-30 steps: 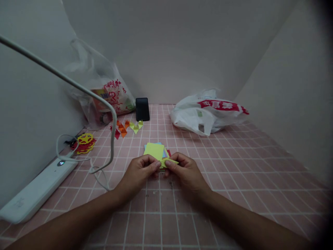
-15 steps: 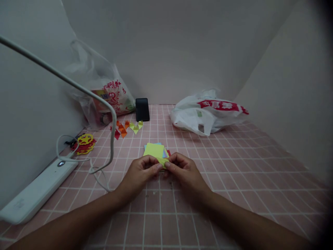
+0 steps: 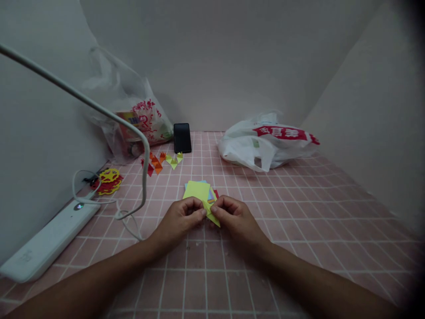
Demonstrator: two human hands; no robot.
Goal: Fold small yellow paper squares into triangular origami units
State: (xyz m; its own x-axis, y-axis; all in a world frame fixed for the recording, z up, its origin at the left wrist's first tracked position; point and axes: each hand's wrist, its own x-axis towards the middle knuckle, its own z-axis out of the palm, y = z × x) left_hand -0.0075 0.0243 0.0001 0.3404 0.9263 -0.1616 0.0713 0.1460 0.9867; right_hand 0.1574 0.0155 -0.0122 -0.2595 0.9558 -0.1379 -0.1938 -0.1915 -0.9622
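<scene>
At the centre of the frame I see both hands meeting over the pink tiled table [image 3: 299, 212], pinching one small folded yellow-green paper piece [image 3: 211, 214] between them. My left hand [image 3: 179, 220] is curled, thumb and forefinger closed on the piece's left end; my right hand [image 3: 235, 218] grips its right side the same way, and a pointed corner of the paper sticks out downward between the fingertips. Just above the hands lies a stack of coloured paper squares [image 3: 198, 190], yellow-green sheet on top, with blue and red edges showing under it. Further up, left of centre, small folded triangles [image 3: 162, 161] in red, orange and yellow lie scattered near a black phone [image 3: 182, 138] propped against the back wall. A clear plastic bag [image 3: 133, 119] sits in the upper left, a white plastic bag [image 3: 265, 141] with red lettering in the upper right. At the left edge are red and yellow paper cutouts [image 3: 108, 180], a white power strip [image 3: 46, 241] and a curved lamp arm [image 3: 83, 102].
</scene>
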